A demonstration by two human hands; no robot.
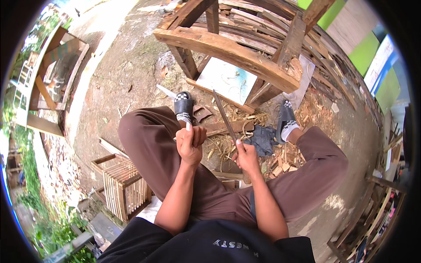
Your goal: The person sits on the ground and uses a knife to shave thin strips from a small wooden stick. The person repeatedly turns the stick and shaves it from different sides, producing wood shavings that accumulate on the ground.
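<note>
My right hand [247, 158] is wrapped round a long knife [223, 115], its narrow dark blade slanting up and away to the left. Below the fist the end of its brown handle [246, 177] shows. To the left, apart from the blade, my left hand [190, 143] is closed with the thumb on top. Whatever the curled left fingers may hold is hidden. Both hands are raised between my spread knees. Beyond them a piece of wood [226, 128] lies among pale shavings [221, 149], next to a crumpled dark cloth [262, 139].
A heavy wooden frame [232, 55] stands ahead, with a pale sheet [226, 81] beneath it. Stacked wood strips [263, 33] lie behind. At my left is a slatted wooden cage [125, 186]. Wood chips [280, 164] litter the ground near my right foot. A wooden rack [372, 219] stands far right.
</note>
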